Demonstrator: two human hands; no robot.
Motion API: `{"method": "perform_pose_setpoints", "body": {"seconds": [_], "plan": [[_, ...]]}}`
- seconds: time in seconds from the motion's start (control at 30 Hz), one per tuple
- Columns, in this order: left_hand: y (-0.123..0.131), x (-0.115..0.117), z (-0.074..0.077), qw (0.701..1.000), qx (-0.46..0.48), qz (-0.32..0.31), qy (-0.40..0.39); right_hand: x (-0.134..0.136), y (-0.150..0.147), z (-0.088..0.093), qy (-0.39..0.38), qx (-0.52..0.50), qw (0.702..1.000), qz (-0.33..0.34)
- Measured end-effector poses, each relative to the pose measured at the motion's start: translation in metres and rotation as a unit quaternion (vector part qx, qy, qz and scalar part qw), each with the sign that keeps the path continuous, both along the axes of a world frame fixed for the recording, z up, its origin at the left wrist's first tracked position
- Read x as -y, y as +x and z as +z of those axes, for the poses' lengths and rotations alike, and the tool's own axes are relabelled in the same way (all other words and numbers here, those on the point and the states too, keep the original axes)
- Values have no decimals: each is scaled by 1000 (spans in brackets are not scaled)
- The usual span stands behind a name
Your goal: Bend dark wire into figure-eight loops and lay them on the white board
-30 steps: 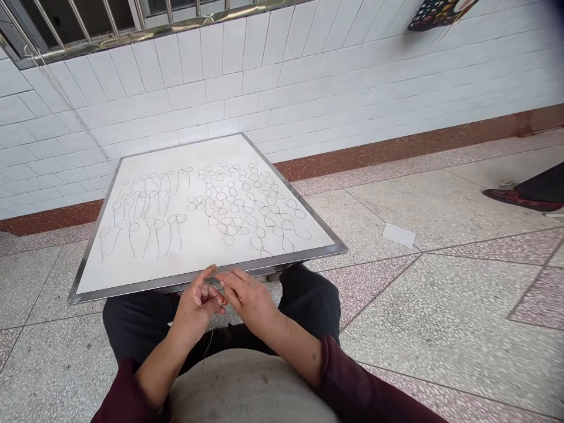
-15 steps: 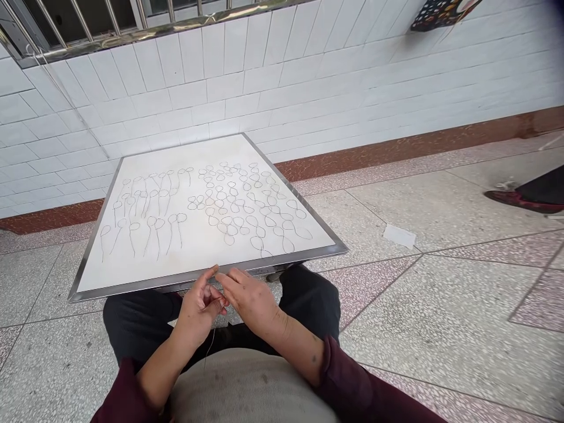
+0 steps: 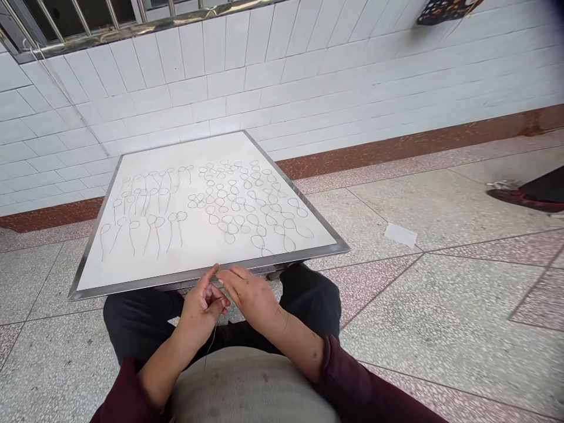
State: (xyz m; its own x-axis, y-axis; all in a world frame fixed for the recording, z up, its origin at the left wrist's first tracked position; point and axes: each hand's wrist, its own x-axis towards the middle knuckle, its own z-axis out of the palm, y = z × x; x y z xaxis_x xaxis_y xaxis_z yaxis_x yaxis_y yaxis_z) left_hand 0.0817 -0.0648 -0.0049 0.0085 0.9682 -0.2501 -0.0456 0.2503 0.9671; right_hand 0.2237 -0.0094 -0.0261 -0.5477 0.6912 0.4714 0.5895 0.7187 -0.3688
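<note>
From my feed: L hand (image 3: 201, 306) sits just below the near rim of the board (image 3: 132, 286), fingers curled in and thumb up, pinching a dark thread (image 3: 210, 346) that hangs at 6 o'clock toward the beige garment (image 3: 251, 385). Looks clenched on it, prob. to keep the strand under control. R hand (image 3: 249, 296) comes in from about 4 o'clock, fingers extended, tips touching or just beside the L fingers. Can't tell if it's holding thread too; the strand is too fine btwn them.

Board lies at 12 o'clock from the hands, tilted, steel-edged w/ white top, prob. propped on the black trousers (image 3: 311, 305) to keep it within reach. On it are thread loops (image 3: 247, 211): stemmed loops in rows on the L half, figure-eights massed on the R, laid flat and apart from the hands. Beyond: white tile wall (image 3: 176, 100) at 12, slip of paper (image 3: 400, 235) on the terrazzo floor (image 3: 440, 329) at 2, someone else's red shoe (image 3: 515, 198) at approx 2–3.
</note>
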Motion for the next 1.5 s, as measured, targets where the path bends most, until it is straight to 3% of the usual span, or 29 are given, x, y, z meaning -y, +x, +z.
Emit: {"method": "perform_pose_setpoints", "body": {"seconds": [0.2,0.47,0.77,1.03,1.17,1.37,1.5], "plan": [[0,0,-2,1000,-5,2,9,0,-2,2,-57,-54,997,-2],[-1,0,1,998,57,6,-25,-14,2,8,-167,-139,964,155],[-2,2,-9,996,77,29,-41,-20,3,7,-227,-152,948,162],[-2,3,-7,998,50,28,-38,-19,4,13,-316,-132,922,183],[-2,2,-8,998,50,23,-27,-14,1,18,-305,-122,928,177],[-4,2,-5,999,21,21,-40,-5,-7,24,-187,-79,968,149],[-5,2,-4,998,13,25,-49,-4,-8,18,-197,-97,965,145]]}}
